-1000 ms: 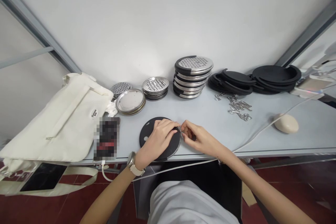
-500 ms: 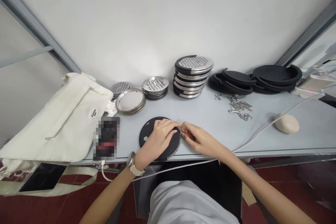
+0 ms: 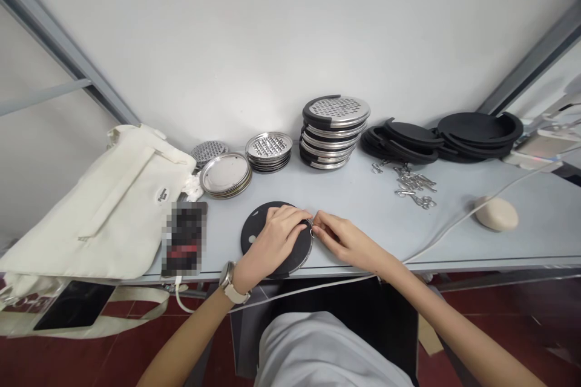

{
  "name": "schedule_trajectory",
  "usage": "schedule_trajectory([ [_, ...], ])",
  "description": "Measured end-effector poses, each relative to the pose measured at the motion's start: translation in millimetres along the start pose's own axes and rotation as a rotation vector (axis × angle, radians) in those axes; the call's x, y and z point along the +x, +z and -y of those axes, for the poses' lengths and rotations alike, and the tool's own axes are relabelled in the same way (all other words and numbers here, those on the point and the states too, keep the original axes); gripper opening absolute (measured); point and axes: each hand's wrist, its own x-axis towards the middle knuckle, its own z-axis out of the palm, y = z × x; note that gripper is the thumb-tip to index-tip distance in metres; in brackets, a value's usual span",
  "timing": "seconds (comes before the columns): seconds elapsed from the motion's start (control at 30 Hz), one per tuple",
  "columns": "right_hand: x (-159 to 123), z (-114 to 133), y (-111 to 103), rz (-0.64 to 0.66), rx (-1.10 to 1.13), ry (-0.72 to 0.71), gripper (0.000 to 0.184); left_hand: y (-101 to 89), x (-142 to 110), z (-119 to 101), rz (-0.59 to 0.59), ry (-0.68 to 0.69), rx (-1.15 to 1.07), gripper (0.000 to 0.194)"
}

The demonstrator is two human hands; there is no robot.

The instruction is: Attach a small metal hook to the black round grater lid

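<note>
A round black disc (image 3: 252,227) with a thin metal rim lies near the table's front edge. Across its top lies my left hand (image 3: 282,231), thumb and fingers closing together on its right edge. At that same edge my right hand (image 3: 338,236) pinches a small metal ring (image 3: 311,231), partly covered by the fingertips. Several silver clasps with rings (image 3: 414,182) lie loose in a heap to the right.
Behind stand a tall stack of grater discs with black rims (image 3: 336,110), smaller grater discs (image 3: 269,146), plain metal discs (image 3: 225,174) and black round holders (image 3: 476,133). A cream bag (image 3: 113,205) and a phone (image 3: 184,239) lie left; a white cable (image 3: 454,221) passes a beige rounded object (image 3: 496,213).
My right fingertips have shifted slightly at the disc's edge, and more of the small ring shows. My left hand and the disc stay in place.
</note>
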Motion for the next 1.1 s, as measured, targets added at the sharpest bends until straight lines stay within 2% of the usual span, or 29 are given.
schedule_trajectory([
  [0.8,-0.1,-5.1,-0.3,-0.042,0.039,0.033,0.016,1.5,-1.2,1.0,-0.012,-0.005,0.042,0.028],
  [1.1,3.2,-9.2,3.9,-0.003,0.013,-0.002,0.016,0.7,-1.2,-0.2,-0.017,-0.021,0.078,0.025],
])
